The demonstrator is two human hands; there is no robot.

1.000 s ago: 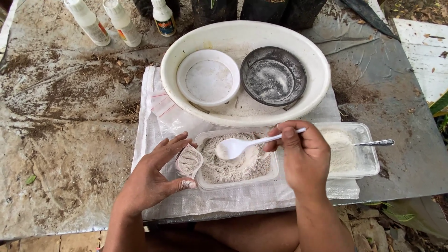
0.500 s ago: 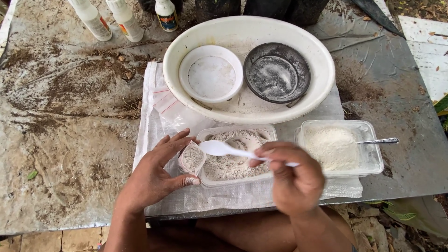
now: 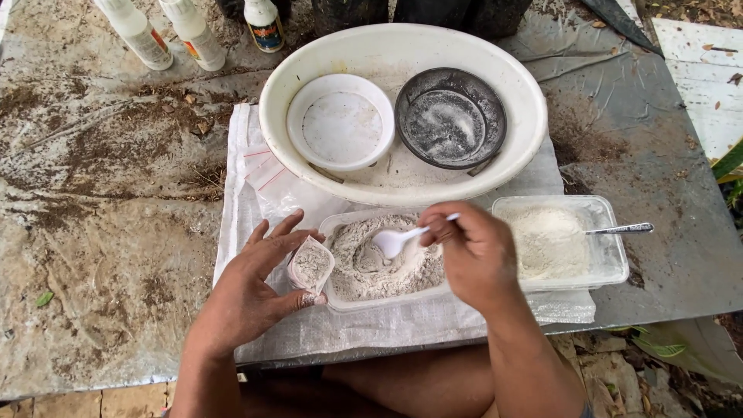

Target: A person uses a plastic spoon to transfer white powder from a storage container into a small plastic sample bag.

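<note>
My right hand (image 3: 474, 255) grips a white plastic spoon (image 3: 396, 241), its bowl over the grey powder in a clear rectangular tray (image 3: 382, 266). My left hand (image 3: 257, 288) holds a small clear bag (image 3: 310, 265) upright at the tray's left edge; the bag has grey powder in it. A second clear tray (image 3: 559, 241) with whiter powder sits to the right, a metal spoon handle (image 3: 621, 229) sticking out of it.
A large white oval basin (image 3: 402, 186) behind the trays holds a white bowl (image 3: 340, 122) and a dark round dish (image 3: 450, 118). Several small zip bags (image 3: 263, 169) lie on the white woven sheet (image 3: 248, 232). Three bottles (image 3: 193, 31) stand at the far left.
My right hand carried the spoon left to the small bag, then brought it back over the grey powder tray. My left hand kept hold of the bag.
</note>
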